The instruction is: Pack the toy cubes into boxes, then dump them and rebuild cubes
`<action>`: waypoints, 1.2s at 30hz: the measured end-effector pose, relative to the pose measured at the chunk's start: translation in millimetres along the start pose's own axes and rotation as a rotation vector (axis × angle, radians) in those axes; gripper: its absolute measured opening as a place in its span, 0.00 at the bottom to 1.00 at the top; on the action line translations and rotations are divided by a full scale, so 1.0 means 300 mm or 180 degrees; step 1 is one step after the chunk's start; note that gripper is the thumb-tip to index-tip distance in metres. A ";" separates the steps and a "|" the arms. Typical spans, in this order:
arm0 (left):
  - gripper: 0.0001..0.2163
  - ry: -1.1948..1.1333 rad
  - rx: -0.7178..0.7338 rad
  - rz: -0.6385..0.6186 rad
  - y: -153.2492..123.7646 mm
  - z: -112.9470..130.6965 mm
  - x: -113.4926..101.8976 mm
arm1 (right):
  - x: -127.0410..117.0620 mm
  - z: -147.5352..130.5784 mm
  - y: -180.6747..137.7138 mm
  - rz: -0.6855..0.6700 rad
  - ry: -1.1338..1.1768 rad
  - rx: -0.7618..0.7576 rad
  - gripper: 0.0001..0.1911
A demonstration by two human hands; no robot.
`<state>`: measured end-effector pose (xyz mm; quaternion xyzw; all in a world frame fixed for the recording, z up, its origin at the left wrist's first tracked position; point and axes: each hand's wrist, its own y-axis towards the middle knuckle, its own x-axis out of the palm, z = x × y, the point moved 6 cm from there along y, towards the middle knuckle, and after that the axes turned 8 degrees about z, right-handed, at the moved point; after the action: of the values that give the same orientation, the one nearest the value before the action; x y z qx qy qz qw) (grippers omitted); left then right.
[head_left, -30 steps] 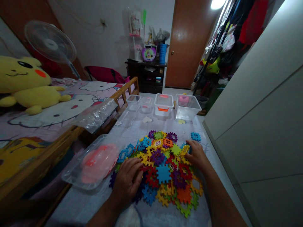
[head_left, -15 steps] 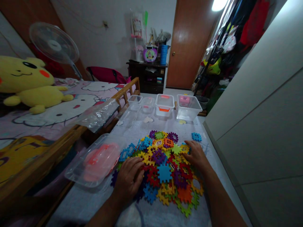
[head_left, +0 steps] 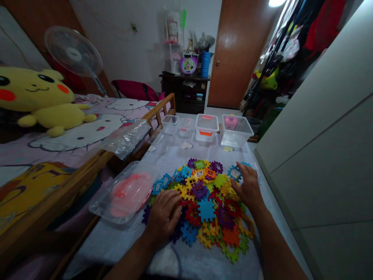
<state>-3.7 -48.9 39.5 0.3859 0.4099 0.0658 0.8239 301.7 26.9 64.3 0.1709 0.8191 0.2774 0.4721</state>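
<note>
A heap of colourful interlocking plastic tiles [head_left: 208, 206] lies on a pale cloth-covered surface [head_left: 116, 245] in front of me. My left hand [head_left: 164, 214] rests palm down on the heap's left edge, fingers spread over red and yellow tiles. At the heap's upper right, my right hand [head_left: 247, 186] lies flat with its fingers stretched toward a blue tile [head_left: 235, 172]. Neither hand grips a tile.
A clear lid with a pink handle [head_left: 128, 192] lies left of the heap. Several clear plastic boxes [head_left: 235, 130] stand at the far end. A bed with a yellow plush toy [head_left: 40, 103] is on the left, a white cabinet wall [head_left: 320, 136] on the right.
My right hand has slid up and outward toward the blue tile at the heap's far right. The left hand has stayed on the heap's left edge. The camera shifted slightly.
</note>
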 end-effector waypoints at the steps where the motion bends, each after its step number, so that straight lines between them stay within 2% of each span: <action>1: 0.10 -0.0012 -0.0005 0.0010 0.001 0.001 -0.002 | -0.014 -0.011 0.005 0.0063 0.0041 0.0064 0.30; 4: 0.10 -0.0038 -0.0010 0.0062 0.005 0.007 -0.011 | -0.044 -0.078 0.003 -0.0081 0.0336 0.0124 0.30; 9: 0.10 -0.0091 -0.0011 0.0046 0.011 0.013 -0.014 | -0.026 -0.311 -0.100 -0.1485 0.1018 -0.0547 0.32; 11: 0.10 -0.0102 -0.0019 0.0045 0.013 0.014 -0.014 | -0.015 -0.379 -0.150 -0.1815 0.1010 -0.0794 0.34; 14: 0.10 -0.0103 -0.0047 0.0065 0.012 0.013 -0.015 | 0.015 -0.410 -0.196 -0.2077 0.0770 -0.0925 0.33; 19: 0.10 -0.0095 -0.0091 0.0037 0.007 0.009 -0.013 | 0.044 -0.381 -0.209 -0.2182 0.0567 -0.0852 0.35; 31: 0.10 -0.0093 -0.0054 -0.0028 0.009 0.013 -0.012 | 0.023 -0.400 -0.171 -0.2305 0.0763 -0.0697 0.33; 34: 0.10 -0.0088 -0.0017 -0.0027 0.007 0.011 -0.011 | 0.006 -0.390 -0.157 -0.2212 0.0865 -0.0690 0.34; 36: 0.10 -0.0086 0.0005 -0.0028 0.005 0.008 -0.009 | -0.012 -0.346 -0.121 -0.1994 0.0904 -0.0620 0.35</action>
<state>-3.3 -50.4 43.2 0.3856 0.4004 0.0567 0.8293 212.7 -34.0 86.0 -0.1746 0.8589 0.2170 0.4297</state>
